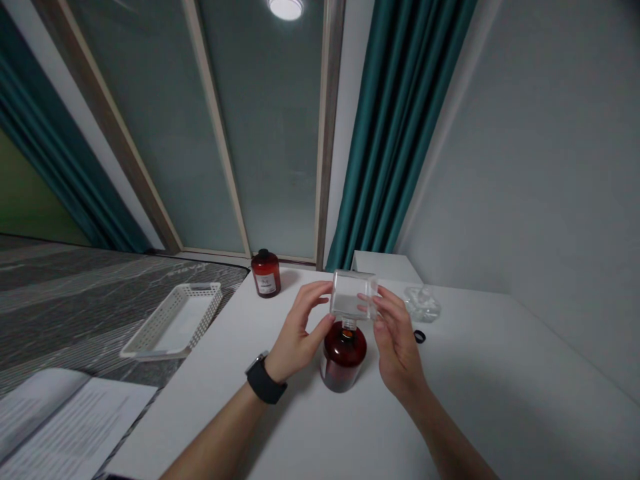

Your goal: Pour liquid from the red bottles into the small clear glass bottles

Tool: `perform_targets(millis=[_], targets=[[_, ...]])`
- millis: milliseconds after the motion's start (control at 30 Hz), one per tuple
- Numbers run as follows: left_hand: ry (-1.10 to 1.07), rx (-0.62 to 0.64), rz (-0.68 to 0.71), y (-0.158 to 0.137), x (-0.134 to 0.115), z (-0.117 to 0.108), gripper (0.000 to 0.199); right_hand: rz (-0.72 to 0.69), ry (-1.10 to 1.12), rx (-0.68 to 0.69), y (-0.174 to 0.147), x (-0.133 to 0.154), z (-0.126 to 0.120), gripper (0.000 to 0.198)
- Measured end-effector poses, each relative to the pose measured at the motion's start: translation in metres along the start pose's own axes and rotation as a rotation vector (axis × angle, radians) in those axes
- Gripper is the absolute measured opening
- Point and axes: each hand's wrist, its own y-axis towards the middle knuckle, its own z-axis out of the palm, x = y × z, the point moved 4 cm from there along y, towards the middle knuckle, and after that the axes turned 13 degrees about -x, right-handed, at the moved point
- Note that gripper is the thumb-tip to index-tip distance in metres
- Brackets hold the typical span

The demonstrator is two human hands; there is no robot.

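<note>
A clear, boxy container [353, 293] is held in the air between my two hands. My left hand [303, 327] grips its left side, fingers on top and thumb below. On its right side is my right hand [397, 340], with its fingertips showing through the clear wall. Directly beneath stands a dark red-brown bottle [344, 357], upright on the white table. A clear threaded neck [349, 324] shows between the two; I cannot tell which of them it belongs to. A small black ring-shaped piece [419, 337] lies just right of my right hand.
Another red-brown bottle [265, 275], with a label and black top, stands at the table's back left. Crumpled clear plastic [423, 305] and a white box [387, 265] are at back right. A white basket [150, 333] and an open book [85, 427] lie left of the table.
</note>
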Motion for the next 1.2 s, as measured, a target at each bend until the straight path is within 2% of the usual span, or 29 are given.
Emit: perform_targets(millis=[700,1000,1200], targets=[[-0.077,0.032,0.005,-0.0003,-0.0025,-0.0007,0.041,0.012,0.058,-0.031,0.0009,0.0031,0.0025,0.029],[-0.108,0.029,-0.003,0.0002,0.0006,0.0006,0.038,0.051,0.174,-0.034,0.0010,-0.0010,0.0038,0.031],[-0.101,0.028,-0.006,0.0000,-0.0007,-0.0001,0.038,0.112,0.170,-0.041,-0.0004,-0.0013,0.0019,0.031]])
